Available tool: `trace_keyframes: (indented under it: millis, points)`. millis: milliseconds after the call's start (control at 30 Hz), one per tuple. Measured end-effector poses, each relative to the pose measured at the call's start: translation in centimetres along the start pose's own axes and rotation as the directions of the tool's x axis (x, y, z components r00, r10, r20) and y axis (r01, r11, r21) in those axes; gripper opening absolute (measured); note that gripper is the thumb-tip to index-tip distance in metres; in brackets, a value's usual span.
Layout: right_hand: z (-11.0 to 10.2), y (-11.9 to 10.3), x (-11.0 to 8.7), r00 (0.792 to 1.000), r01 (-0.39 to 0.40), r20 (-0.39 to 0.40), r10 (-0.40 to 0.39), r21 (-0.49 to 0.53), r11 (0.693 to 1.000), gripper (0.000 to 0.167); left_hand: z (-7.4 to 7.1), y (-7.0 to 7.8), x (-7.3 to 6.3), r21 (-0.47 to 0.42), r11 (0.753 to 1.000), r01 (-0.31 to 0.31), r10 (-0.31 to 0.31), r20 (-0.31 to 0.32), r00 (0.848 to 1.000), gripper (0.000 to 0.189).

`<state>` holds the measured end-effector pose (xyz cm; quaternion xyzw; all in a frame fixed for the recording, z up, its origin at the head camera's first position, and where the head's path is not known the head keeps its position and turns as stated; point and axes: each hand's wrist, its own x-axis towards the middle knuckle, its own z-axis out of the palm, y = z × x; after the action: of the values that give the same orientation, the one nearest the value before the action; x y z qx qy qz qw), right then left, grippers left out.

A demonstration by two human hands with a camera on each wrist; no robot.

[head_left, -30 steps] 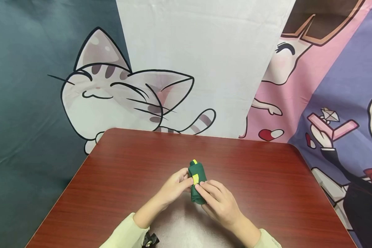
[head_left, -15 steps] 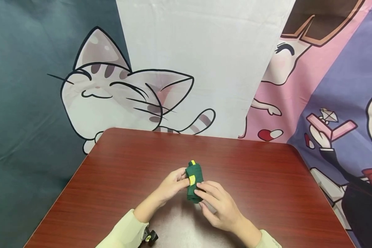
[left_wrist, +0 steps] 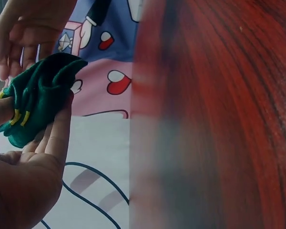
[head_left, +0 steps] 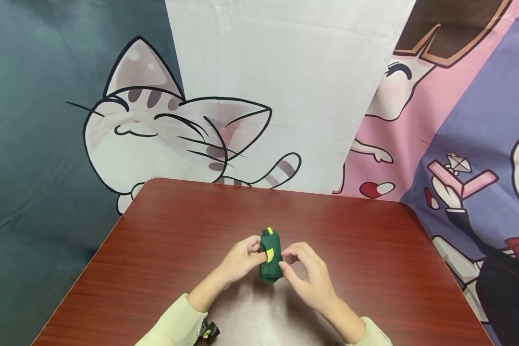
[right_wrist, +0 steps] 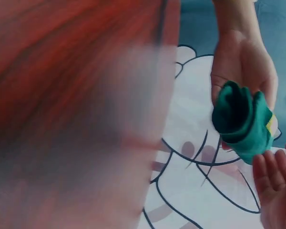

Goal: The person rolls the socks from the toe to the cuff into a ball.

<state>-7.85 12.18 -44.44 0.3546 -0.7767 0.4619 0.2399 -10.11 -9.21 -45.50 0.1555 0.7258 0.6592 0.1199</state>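
Observation:
A rolled dark green cloth bundle [head_left: 273,268] with yellow patches is held above the table in the head view. My left hand [head_left: 239,263] grips its left side, thumb over a yellow patch and fingers behind. To its right is my right hand [head_left: 310,276], fingers loosely bent, tips right beside the cloth's edge; whether they touch it I cannot tell. In the left wrist view the bundle [left_wrist: 40,93] shows loose folds and yellow stripes. The right wrist view looks into the rolled end of the bundle [right_wrist: 238,121], with the right fingertips near its lower edge.
Below the hands lies a reddish-brown wooden table [head_left: 190,216] with rounded far corners. A printed cartoon backdrop [head_left: 311,86] hangs behind it. A small black device [head_left: 208,331] sits at the left sleeve cuff.
The right fingers have come off the front of the bundle and drawn back to its right edge. The left hand keeps its grip, and the bundle has shifted slightly left.

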Motion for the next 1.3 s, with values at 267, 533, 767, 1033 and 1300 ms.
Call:
trace_keyframes:
  millis: [267,533,767,1033,1300]
  points:
    - [-0.2,-0.4,1.0,0.984,-0.148,0.088,0.152,-0.056,0.987,0.019,0.4,0.0,-0.2,0.027,1.000,0.006,-0.005,-0.016,1.000,0.040]
    - [-0.1,-0.7,1.8,0.972,-0.180,0.124,0.198,-0.140,0.974,0.022,0.6,-0.5,-0.1,0.062,0.998,0.013,-0.013,-0.001,1.000,0.040]
    - [0.1,-1.0,2.3,0.960,-0.219,0.122,0.251,-0.228,0.949,0.026,0.9,-0.6,0.0,0.067,0.998,0.005,-0.005,0.004,1.000,0.044]
    - [0.1,-1.0,2.7,0.935,-0.269,0.147,0.324,-0.304,0.914,0.031,1.3,-0.4,-0.1,0.080,0.996,-0.031,0.031,0.002,1.000,0.033]
    - [0.3,-0.8,2.7,0.930,-0.265,0.158,0.333,-0.339,0.903,0.023,1.5,-0.6,-0.1,0.193,0.980,-0.053,0.060,-0.030,0.998,0.032]
